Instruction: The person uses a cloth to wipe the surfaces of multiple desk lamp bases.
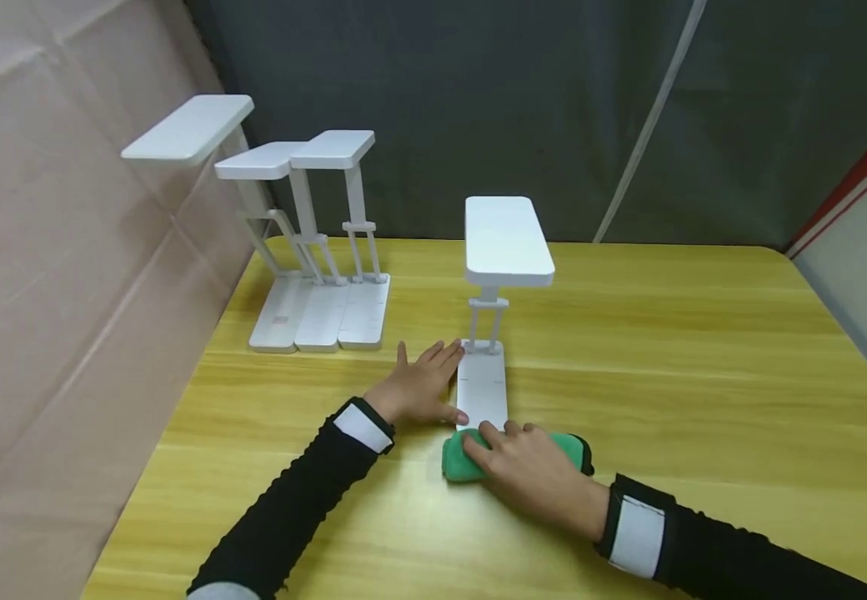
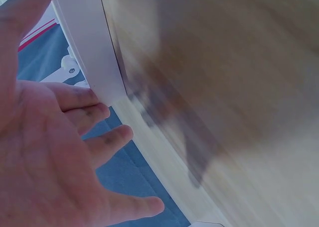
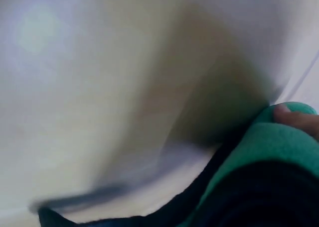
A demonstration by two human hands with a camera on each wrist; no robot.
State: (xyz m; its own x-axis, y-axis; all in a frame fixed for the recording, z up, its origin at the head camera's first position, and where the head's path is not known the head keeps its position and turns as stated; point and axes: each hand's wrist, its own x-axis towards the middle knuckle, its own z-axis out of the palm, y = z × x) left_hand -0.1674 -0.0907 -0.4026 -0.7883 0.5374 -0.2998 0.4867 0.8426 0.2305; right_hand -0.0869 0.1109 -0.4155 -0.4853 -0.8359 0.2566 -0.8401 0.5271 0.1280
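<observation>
A white folding stand (image 1: pixel 482 383) with a flat rectangular top plate (image 1: pixel 509 240) on a thin two-rod arm stands in the middle of the table. My left hand (image 1: pixel 420 392) lies spread along the left side of its base, fingertips near the rear corner and thumb at the front. In the left wrist view the left hand's fingers (image 2: pixel 107 110) are extended against the white base edge (image 2: pixel 92 48). My right hand (image 1: pixel 527 467) grips a folded green cloth (image 1: pixel 458 458) with a dark edge, right at the front end of the base. The right wrist view shows this cloth (image 3: pixel 279 142) with one fingertip on it.
Three similar white stands (image 1: pixel 321 312) stand side by side at the back left of the yellow wooden table (image 1: pixel 666 350). A pale draped sheet (image 1: pixel 88 292) borders the left side, and a dark curtain (image 1: pixel 433 108) hangs behind.
</observation>
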